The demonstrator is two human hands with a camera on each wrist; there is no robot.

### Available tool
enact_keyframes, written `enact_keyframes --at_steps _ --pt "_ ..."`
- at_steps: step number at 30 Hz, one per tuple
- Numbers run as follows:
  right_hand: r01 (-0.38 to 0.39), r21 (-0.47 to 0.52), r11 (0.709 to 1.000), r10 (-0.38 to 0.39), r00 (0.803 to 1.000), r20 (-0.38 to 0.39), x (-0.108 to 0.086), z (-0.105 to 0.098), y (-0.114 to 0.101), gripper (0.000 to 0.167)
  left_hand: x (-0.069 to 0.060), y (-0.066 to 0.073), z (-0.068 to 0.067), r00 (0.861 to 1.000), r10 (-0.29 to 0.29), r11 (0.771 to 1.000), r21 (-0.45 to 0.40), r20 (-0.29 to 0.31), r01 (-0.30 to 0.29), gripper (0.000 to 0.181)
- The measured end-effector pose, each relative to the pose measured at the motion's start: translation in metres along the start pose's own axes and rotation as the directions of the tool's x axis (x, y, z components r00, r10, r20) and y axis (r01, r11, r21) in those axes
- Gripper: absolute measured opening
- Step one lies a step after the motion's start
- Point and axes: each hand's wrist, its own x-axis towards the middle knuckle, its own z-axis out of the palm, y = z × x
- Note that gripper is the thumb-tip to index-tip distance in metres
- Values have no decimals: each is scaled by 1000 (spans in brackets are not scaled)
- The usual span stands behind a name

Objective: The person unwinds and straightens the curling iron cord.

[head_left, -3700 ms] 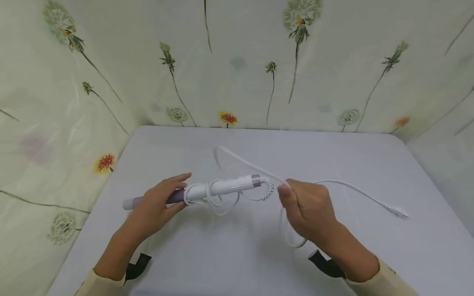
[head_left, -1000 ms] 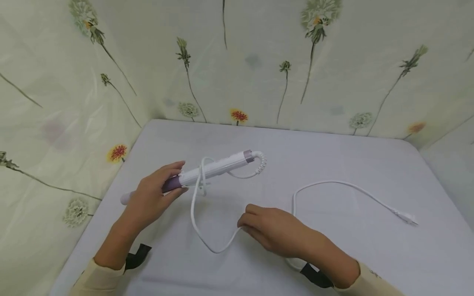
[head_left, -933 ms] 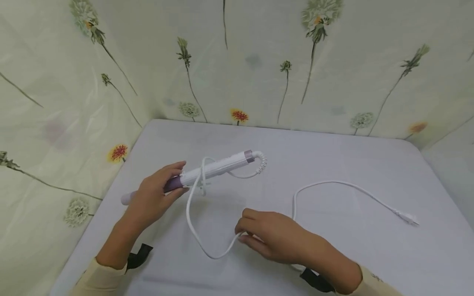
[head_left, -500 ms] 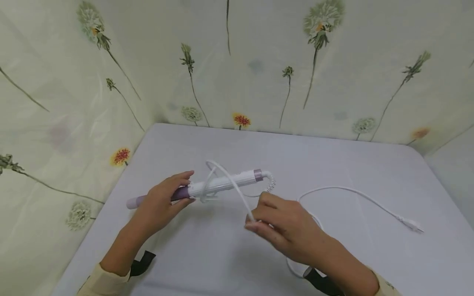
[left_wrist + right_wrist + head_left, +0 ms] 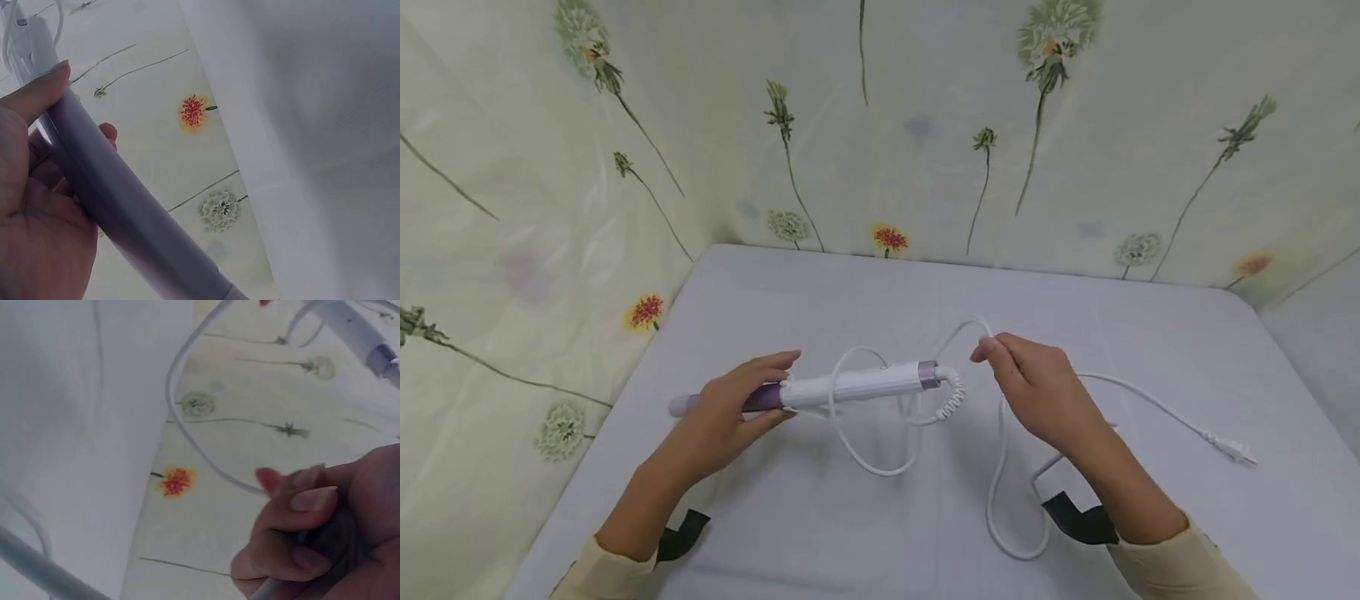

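In the head view, a person's two hands in cream sleeves (image 5: pixel 1183 571) were held over a white table (image 5: pixel 820 542), a black strap (image 5: pixel 685 535) showing at each wrist. The left hand (image 5: pixel 718 421) had its grip clamped round the purple part of a long, slim wand (image 5: pixel 857 387). The wand's pale lilac tip stuck out to the left of that hand, and its white handle reached right, ending in a mauve band and a coiled collar (image 5: pixel 953 396) that bent downward. A loop of white cord (image 5: pixel 1015 552) crossed the handle and hung below it on the near side. To the right, beyond the end of the handle, the right hand (image 5: pixel 1037 385) had its grip curled on the cord, thumb uppermost. More cord dropped from there into a loop near the right wrist, and the plug (image 5: pixel 1231 450) lay on the table farther right. Behind the table rose a pale covering (image 5: pixel 917 167) printed with dandelions and orange-red flowers. In the left wrist view, the purple barrel ran diagonally from upper left to the bottom edge, with one digit across it near the white part and another fingertip showing behind. In the right wrist view, the fingers were folded in toward the palm, the cord arcing up from them; the handle's banded end showed at upper right.
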Motion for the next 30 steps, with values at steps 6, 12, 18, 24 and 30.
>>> enact_keyframes --at_steps 6,12,18,24,30 --pt "-113 -96 989 134 958 254 -1 18 21 39 1 -1 -7 997 -33 996 -82 -72 27 53" --pt "158 -171 973 -73 906 418 -19 31 18 17 6 -1 -11 983 -118 992 28 -143 123 53" --pt "332 60 941 -305 761 572 -38 27 -4 17 7 -2 -12 973 -175 977 93 -151 191 50" --pt "357 274 893 -449 684 575 -50 9 -19 23 5 -8 -11 961 -242 955 141 -132 259 57" --pt "310 581 753 -586 717 377 -52 -9 -22 31 2 -14 -10 951 -292 942 142 -99 304 59"
